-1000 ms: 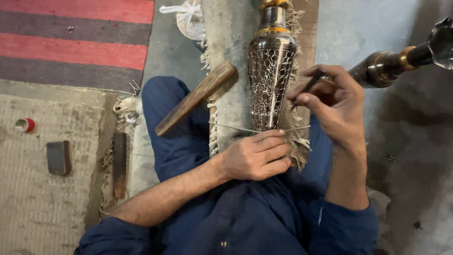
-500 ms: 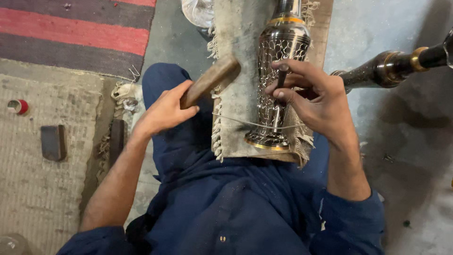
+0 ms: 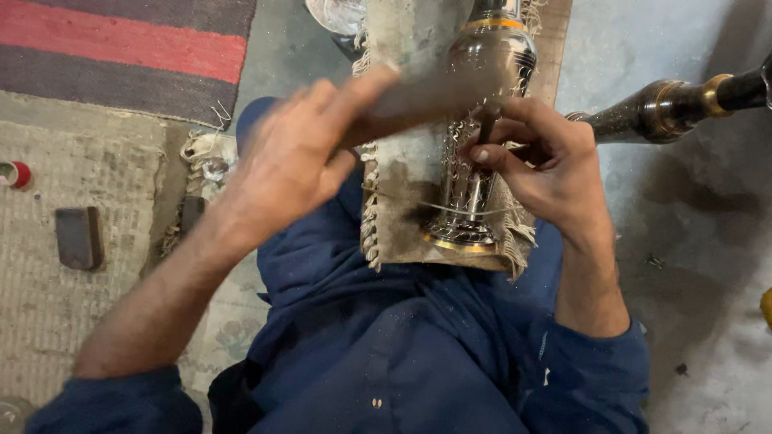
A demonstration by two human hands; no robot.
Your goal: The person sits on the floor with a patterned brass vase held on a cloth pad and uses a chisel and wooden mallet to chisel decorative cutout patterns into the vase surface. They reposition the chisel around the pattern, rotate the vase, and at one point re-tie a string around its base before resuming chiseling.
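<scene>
Head view, change: half a second ago the left hand point(image 3: 293, 157) was just closing on the wooden mallet point(image 3: 418, 96) lying beside the vase; now the mallet is up and over the work, blurred with motion.
Meaning: looks like a strike on the chisel is under way, so the chasing goes on.
Left hand: clamped round the mallet handle, fingers wrapped.
Right hand point(image 3: 547, 165): fingers pinched together on a thin dark chisel point(image 3: 487, 127), tip set against the vase.
Vase point(image 3: 481, 128): patterned metal, lying lengthwise on a fringed cloth pad point(image 3: 402, 193) across the lap, foot towards the person, neck away.
Count, hands: two, both the person's own.
Count, tools in hand: one mallet, one chisel.
Count, vases: one on the lap; a second dark metal piece point(image 3: 667, 108) with a brass band lies far right on the floor.
Count, left side: one dark block point(image 3: 78, 237) on the mat point(image 3: 48, 321), one small red-and-white spool point(image 3: 14, 174), one striped rug point(image 3: 121, 48) beyond.
</scene>
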